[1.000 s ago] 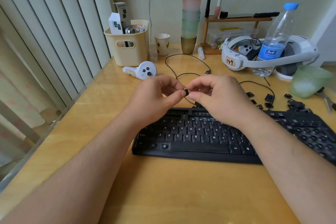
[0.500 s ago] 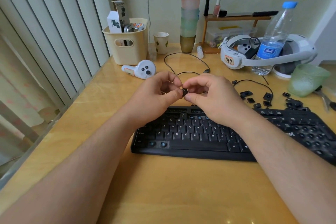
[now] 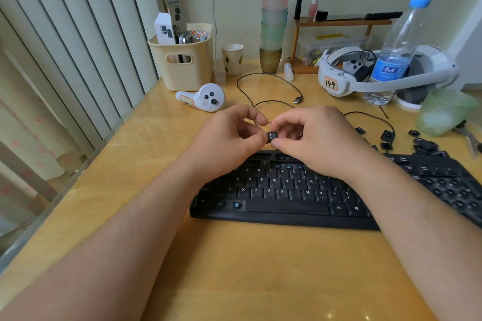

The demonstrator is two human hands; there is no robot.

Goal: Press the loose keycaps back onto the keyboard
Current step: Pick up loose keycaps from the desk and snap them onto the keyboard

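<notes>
A yellow wooden worktop (image 3: 260, 268) by the blinds, cluttered along its far edge. Centre frame, one black keycap (image 3: 271, 136), legend up, is pinched between both hands: left hand (image 3: 229, 143) with thumb and forefinger curled onto its left side, right hand (image 3: 315, 143) gripping its right side. It hangs just above the top rows of the black keyboard (image 3: 281, 190), where open sockets show blue. More loose keycaps (image 3: 386, 138) lie scattered at right, beyond the keyboard. Further back, a white controller (image 3: 206, 98) and a water bottle (image 3: 396, 55). The risk, I'd say: a tiny cap shared between two grips could slip and drop among the keys, or go down crooked or into the wrong socket and fail to seat.
</notes>
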